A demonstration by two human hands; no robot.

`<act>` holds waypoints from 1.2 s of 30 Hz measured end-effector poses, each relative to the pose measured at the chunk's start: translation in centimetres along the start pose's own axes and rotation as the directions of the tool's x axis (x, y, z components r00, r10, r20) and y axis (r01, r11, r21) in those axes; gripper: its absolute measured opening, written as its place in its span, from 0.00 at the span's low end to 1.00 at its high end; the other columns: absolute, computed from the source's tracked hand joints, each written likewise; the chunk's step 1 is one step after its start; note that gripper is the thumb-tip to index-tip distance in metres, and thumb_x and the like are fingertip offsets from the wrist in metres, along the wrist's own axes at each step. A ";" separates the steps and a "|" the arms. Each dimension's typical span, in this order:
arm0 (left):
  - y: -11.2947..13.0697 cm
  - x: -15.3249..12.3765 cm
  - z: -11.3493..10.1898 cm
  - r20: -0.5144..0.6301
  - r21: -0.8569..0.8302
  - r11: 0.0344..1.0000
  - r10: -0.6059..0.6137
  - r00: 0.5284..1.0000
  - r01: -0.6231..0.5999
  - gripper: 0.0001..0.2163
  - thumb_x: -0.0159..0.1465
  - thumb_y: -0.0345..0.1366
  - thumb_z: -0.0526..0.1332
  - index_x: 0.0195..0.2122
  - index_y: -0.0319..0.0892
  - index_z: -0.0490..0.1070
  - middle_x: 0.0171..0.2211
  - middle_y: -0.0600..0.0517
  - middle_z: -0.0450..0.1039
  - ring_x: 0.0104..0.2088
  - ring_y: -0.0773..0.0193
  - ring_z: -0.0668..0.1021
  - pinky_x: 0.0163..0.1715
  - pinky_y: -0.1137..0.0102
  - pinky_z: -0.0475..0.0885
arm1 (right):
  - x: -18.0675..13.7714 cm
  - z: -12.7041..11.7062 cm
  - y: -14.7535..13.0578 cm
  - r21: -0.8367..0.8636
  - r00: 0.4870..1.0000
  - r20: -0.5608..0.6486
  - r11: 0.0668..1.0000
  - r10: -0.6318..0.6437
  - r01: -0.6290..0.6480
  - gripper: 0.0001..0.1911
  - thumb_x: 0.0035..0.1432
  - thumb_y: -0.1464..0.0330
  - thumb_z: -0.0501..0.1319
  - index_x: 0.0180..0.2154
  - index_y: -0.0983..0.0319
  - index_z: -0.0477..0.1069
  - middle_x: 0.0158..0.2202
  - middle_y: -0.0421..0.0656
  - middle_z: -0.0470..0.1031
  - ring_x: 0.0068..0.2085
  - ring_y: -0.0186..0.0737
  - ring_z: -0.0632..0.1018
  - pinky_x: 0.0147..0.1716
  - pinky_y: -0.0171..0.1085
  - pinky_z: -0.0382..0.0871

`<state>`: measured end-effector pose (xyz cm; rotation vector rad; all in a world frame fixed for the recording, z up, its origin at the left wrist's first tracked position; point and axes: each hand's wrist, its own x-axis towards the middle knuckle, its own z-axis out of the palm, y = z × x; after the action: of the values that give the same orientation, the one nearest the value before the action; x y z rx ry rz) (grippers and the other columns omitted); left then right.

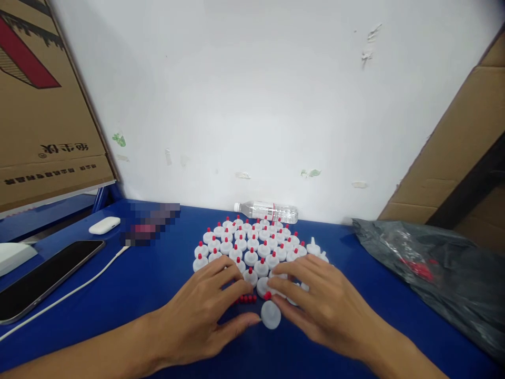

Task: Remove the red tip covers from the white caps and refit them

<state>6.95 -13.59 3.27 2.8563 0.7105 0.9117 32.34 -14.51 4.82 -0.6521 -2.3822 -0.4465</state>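
Note:
A white nozzle cap (pixel 271 315) lies tilted near the table's front, its round base towards me. A small red tip cap (pixel 267 296) sits at its far end, at the thumb and fingertips of my right hand (pixel 315 295), which look closed on it. My left hand (pixel 213 305) is beside them with thumb and fingers apart; its thumb tip is at the white cap's left edge. Several loose red tip caps (pixel 250 298) lie in a row by its fingers. Beyond both hands stand many white nozzle caps with red tips (pixel 251 257). A few at the right, including one nozzle cap (pixel 313 247), have bare white tips.
A clear plastic bottle (pixel 268 210) lies on its side by the wall. Left are a phone (pixel 47 273), a white cable (pixel 87 281), a white case (pixel 104 225) and a cardboard box (pixel 51 121). A dark plastic bag (pixel 442 284) with red pieces lies right on the blue table (pixel 158 284).

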 end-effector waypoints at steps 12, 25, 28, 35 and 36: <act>1.0 -0.1 0.5 0.020 0.039 0.994 0.103 0.994 -0.104 0.07 0.74 0.31 0.54 0.37 0.41 0.66 0.33 0.49 0.70 0.34 0.59 0.68 0.35 0.65 0.67 | 0.6 1.2 -2.3 -0.043 0.988 -0.041 0.988 -0.150 0.148 0.13 0.68 0.64 0.64 0.31 0.63 0.73 0.27 0.40 0.72 0.27 0.36 0.72 0.28 0.40 0.65; 1.2 -0.1 -0.8 -0.179 -0.124 0.992 -0.055 0.982 0.032 0.12 0.73 0.25 0.46 0.33 0.45 0.58 0.28 0.54 0.64 0.30 0.62 0.68 0.35 0.64 0.64 | 0.0 -0.2 0.9 -0.189 0.984 -0.142 0.978 -0.111 0.083 0.08 0.68 0.78 0.58 0.42 0.65 0.75 0.40 0.44 0.83 0.34 0.37 0.78 0.45 0.43 0.70; 0.6 0.1 -1.3 -0.158 -0.093 0.995 0.015 0.987 -0.030 0.12 0.71 0.23 0.47 0.32 0.44 0.57 0.26 0.55 0.62 0.28 0.62 0.64 0.31 0.65 0.60 | -1.2 -1.0 3.7 -0.216 0.989 -0.137 0.972 0.058 -0.087 0.07 0.67 0.73 0.62 0.47 0.61 0.73 0.44 0.44 0.82 0.39 0.41 0.80 0.46 0.45 0.69; 0.1 0.1 -0.1 -0.052 -0.044 0.998 -0.040 0.998 0.037 0.06 0.70 0.25 0.55 0.38 0.41 0.66 0.33 0.50 0.68 0.35 0.61 0.67 0.34 0.65 0.63 | -2.3 -1.6 6.4 -0.155 0.944 0.006 0.933 0.329 -0.324 0.04 0.69 0.65 0.61 0.42 0.59 0.72 0.39 0.41 0.80 0.41 0.44 0.79 0.47 0.45 0.66; 0.1 0.0 0.0 -0.047 -0.044 0.998 -0.051 0.998 0.049 0.05 0.70 0.25 0.55 0.39 0.41 0.67 0.33 0.50 0.68 0.35 0.60 0.67 0.34 0.65 0.63 | -2.4 -1.5 6.4 -0.141 0.944 0.057 0.938 0.326 -0.315 0.04 0.69 0.65 0.61 0.42 0.58 0.73 0.40 0.41 0.80 0.42 0.44 0.79 0.47 0.45 0.65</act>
<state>6.99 -13.69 3.27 2.7755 0.7540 0.9794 38.24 -10.73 5.41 -1.1171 -2.2741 -0.4415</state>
